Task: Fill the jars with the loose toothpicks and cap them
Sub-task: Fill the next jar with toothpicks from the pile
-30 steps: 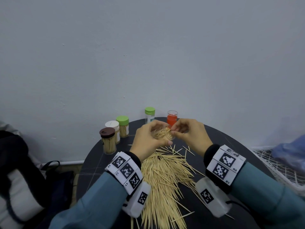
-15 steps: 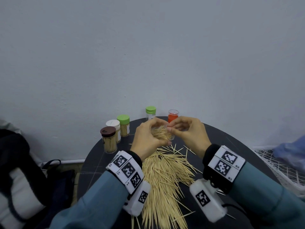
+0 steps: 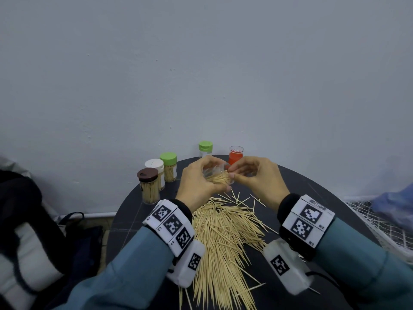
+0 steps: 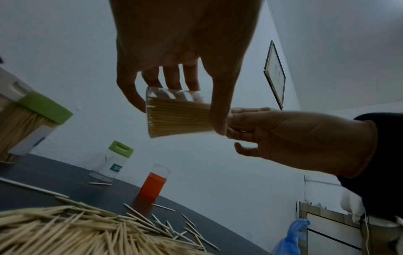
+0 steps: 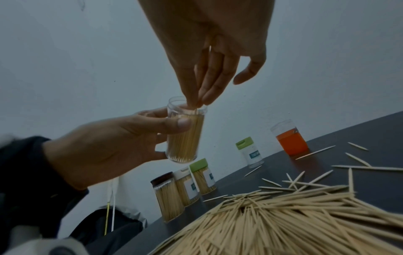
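Above the toothpick heap, left hand grips an open jar, right fingertips pinched inside its mouth; capped jars at ten o'clock, orange jar at twelve.

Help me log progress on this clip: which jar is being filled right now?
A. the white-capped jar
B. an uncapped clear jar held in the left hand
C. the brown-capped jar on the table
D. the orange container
B: the left hand grips the uncapped clear jar off the table while the right hand feeds toothpicks into its mouth.
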The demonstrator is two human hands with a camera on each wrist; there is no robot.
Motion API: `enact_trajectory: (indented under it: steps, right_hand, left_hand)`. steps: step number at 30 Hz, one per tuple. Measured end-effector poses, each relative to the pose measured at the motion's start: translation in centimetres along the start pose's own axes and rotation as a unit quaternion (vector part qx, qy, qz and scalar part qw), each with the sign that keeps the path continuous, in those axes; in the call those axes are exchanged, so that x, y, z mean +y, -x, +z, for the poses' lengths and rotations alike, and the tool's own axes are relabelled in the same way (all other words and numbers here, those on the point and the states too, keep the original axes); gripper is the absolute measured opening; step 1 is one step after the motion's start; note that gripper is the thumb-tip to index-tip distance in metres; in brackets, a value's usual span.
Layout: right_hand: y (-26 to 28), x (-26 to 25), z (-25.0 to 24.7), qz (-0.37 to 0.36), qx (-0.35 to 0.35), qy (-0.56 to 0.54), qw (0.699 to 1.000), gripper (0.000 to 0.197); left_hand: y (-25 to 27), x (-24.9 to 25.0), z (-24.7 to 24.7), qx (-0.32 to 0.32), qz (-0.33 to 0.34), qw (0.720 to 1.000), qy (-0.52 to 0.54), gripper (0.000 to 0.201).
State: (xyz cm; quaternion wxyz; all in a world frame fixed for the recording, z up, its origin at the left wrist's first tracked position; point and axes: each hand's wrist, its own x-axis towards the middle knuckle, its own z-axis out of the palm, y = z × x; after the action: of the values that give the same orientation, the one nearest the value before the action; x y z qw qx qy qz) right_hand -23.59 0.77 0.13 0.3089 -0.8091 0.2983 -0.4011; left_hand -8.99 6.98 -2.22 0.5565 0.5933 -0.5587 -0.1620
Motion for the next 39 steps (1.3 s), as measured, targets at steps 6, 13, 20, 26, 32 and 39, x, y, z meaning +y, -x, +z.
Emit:
enact_trajectory:
  steps: [6, 13, 20, 26, 32, 39]
  right_hand:
    - [-0.8, 1.2, -0.3, 0.030, 0.030, 0.042, 0.998, 0.004]
    - [-0.9, 3.1, 0.4, 0.080, -0.330, 0.351, 0.873, 0.040]
    - [-0.3, 3.6, 2.9, 0.105, -0.389, 0.430, 0.808, 0.067]
    - [0.0, 2.9, 2.3, 0.119, -0.416, 0.472, 0.768, 0.060]
    - [0.6, 2.8, 1.9, 0.143, -0.399, 0.469, 0.775, 0.055]
    - [0.3, 2.5, 2.8, 0.151, -0.390, 0.464, 0.781, 0.046]
  left_hand:
    - [-0.4, -0.6, 0.0, 0.019, -0.023, 1.000, 0.001, 0.052]
    - [-0.5, -0.7, -0.2, 0.026, -0.035, 0.999, -0.012, 0.051]
    - [-0.4, -0.4, -0.2, 0.021, -0.037, 0.999, -0.030, 0.051]
    - [-0.4, -0.3, -0.1, 0.021, -0.044, 0.999, -0.021, 0.051]
    - [-0.3, -0.3, 0.0, 0.017, -0.045, 0.999, -0.025, 0.052]
    - [-0.2, -0.2, 0.1, 0.011, -0.042, 0.999, -0.024, 0.047]
